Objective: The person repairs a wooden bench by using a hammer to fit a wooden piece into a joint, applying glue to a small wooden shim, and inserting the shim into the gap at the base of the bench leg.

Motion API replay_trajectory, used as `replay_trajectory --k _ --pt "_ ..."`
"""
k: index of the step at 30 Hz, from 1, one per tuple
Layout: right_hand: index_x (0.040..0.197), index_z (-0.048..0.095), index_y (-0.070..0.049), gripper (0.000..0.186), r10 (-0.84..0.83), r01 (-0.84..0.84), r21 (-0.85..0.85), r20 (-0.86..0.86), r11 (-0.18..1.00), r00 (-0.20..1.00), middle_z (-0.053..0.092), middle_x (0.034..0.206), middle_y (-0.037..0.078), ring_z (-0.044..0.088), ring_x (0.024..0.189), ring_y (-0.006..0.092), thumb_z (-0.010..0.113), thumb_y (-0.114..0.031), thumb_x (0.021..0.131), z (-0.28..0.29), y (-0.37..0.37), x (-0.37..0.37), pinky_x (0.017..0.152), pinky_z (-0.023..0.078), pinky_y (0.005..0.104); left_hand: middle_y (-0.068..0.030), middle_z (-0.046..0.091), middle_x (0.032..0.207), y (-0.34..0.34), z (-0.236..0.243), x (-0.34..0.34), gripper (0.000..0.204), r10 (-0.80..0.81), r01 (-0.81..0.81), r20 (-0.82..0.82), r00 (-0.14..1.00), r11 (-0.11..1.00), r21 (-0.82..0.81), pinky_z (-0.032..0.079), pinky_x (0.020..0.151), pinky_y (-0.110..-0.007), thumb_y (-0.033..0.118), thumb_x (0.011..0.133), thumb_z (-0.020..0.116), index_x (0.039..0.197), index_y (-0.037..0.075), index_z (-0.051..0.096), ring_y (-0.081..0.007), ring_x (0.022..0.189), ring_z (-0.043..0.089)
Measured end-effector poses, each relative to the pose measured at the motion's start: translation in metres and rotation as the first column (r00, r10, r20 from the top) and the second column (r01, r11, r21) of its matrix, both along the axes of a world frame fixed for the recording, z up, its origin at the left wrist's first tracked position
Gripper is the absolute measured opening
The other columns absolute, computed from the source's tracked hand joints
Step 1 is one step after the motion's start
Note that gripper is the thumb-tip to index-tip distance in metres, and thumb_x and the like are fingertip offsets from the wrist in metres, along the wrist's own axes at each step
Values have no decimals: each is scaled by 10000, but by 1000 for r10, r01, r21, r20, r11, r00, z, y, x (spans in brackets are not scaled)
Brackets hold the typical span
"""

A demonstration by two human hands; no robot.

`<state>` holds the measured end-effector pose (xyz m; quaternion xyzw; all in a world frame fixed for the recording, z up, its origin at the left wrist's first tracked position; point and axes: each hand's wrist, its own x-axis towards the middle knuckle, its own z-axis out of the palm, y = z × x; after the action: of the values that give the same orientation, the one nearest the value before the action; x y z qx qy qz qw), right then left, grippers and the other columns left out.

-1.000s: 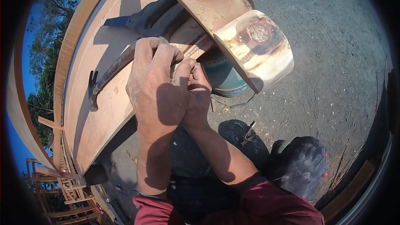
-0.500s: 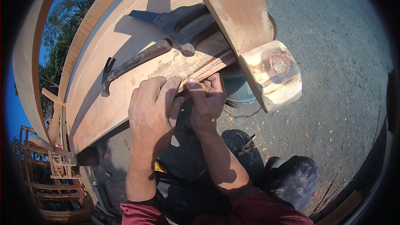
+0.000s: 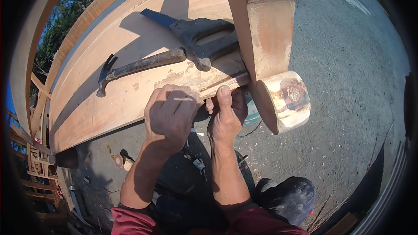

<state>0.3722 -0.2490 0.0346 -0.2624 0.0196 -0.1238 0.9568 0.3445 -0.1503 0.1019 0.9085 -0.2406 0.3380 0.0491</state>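
A large pale wooden panel [image 3: 126, 89] lies in front of me, its near edge split and rough toward the right. My left hand [image 3: 172, 115] is curled at that edge, knuckles up; its fingertips and whatever they grip are hidden. Just to its right, my right hand [image 3: 227, 115] clasps the panel's edge, thumb up against the layered wood and fingers underneath, partly hidden. On the panel beyond my hands rest a claw hammer [image 3: 148, 62] with a worn handle and a handsaw [image 3: 209, 37] with a dark handle and blue blade.
A thick wooden post [image 3: 270, 30] with a rounded, stained end block [image 3: 296, 100] juts out at right. A teal container [image 3: 251, 111] sits partly under the panel. Small tools and scraps lie on the grey ground [image 3: 344, 117]. Wooden frames [image 3: 37, 165] stand at left.
My view has shifted. My left hand has curled tighter at the edge, and my right thumb has straightened upward against the wood. The hammer and saw stay on the panel.
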Motion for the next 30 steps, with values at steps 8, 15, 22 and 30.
replay_trajectory --k 8,15,22,30 --pt "1077 623 -15 228 25 -24 61 -18 998 1000 609 833 27 509 629 89 709 -199 972 3 2 -1 567 404 238 -109 616 986 21 9 -7 319 -12 13 -84 996 1000 6 513 751 -421 103 749 793 1037 34 678 -320 868 628" --pt "957 558 -38 239 -53 52 -4 -92 999 994 557 795 16 479 618 78 736 -198 953 8 8 -5 569 378 234 -99 645 945 37 3 -9 270 -105 93 53 993 978 188 517 787 -400 125 747 704 996 20 699 -271 911 642" --pt "1184 583 -50 324 -497 770 -550 593 323 633 455 979 84 467 922 206 726 -124 902 -22 11 -34 824 412 362 -74 638 911 29 54 -41 288 -54 61 -34 998 962 266 509 742 -386 135 680 681 947 31 708 -243 832 624" --pt "1257 675 -86 491 -220 591 -685 556 426 802 483 1056 125 532 782 177 741 55 791 4 16 -56 612 429 260 -66 618 917 3 94 -75 355 46 -17 -66 997 924 382 520 715 -379 139 618 698 960 47 703 -247 853 612"
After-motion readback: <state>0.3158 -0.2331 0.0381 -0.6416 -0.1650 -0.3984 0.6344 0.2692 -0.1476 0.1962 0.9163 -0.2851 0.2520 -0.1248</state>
